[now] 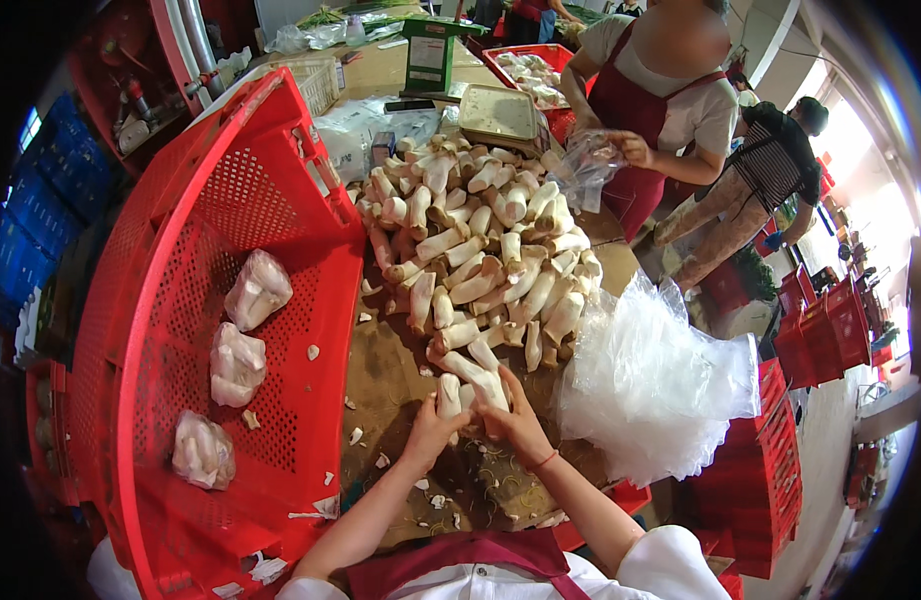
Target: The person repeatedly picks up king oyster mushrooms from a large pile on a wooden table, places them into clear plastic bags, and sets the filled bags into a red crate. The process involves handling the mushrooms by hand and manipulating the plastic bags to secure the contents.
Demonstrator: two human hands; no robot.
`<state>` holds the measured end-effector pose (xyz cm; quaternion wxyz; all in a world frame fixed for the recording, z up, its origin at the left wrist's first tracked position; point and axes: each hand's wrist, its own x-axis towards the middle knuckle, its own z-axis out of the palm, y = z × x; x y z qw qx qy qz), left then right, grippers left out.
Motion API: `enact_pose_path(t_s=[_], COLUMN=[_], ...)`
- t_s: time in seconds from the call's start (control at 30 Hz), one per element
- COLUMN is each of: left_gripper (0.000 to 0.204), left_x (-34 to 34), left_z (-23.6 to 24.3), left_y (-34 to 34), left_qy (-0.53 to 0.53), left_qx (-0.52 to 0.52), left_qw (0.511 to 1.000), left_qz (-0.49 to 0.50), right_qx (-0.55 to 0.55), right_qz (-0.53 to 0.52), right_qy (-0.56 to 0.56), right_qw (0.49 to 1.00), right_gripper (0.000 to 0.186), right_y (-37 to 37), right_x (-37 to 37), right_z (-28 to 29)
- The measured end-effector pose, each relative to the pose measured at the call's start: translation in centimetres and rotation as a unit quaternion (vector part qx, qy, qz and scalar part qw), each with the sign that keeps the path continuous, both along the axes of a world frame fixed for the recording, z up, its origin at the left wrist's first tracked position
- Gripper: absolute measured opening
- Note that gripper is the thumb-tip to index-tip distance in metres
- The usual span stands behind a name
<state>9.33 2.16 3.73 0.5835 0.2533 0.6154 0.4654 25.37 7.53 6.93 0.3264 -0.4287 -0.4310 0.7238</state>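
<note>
Near the table's front, my left hand (430,434) is closed round a short, pale king oyster mushroom (448,396). My right hand (521,430) grips longer king oyster mushrooms (470,372), and the two hands almost meet. Part of what the fingers hold is hidden between them. Just beyond lies a big heap of king oyster mushrooms (480,245), white stems with brownish ends. To the right of my hands sits a thick stack of clear plastic bags (650,375).
On the left, a red perforated crate (195,300) holds three bagged mushroom packs (237,364). A scale with a tray (498,112) stands behind the heap. Across the table, a person in a maroon apron (648,110) handles a clear bag (590,160). Mushroom scraps litter the table (385,375).
</note>
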Motion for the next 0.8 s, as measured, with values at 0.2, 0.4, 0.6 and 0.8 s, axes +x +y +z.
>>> enact_pose_path(t_s=[0.2, 0.4, 0.6, 0.8], left_gripper=[0.064, 0.086, 0.077, 0.054], left_x=[-3.5, -3.4, -6.0, -16.3], left_z=[5.1, 10.7, 6.6, 4.1], left_y=[13.0, 26.4, 25.9, 20.1], left_qy=[0.047, 0.075, 0.268, 0.531], left_qx=[0.174, 0.244, 0.255, 0.340], left_qw=[0.983, 0.967, 0.923, 0.738], left_qz=[0.009, -0.014, -0.108, 0.242], right_qx=[0.072, 0.447, 0.443, 0.465], right_qz=[-0.015, -0.125, -0.012, -0.059], right_qy=[0.054, -0.339, -0.556, -0.552], right_qw=[0.996, 0.818, 0.703, 0.690], right_gripper=[0.085, 0.074, 0.068, 0.061], right_y=[10.8, 23.5, 24.2, 23.2], right_x=[-3.9, -5.5, -6.9, -7.0], right_z=[6.9, 6.7, 3.3, 4.5])
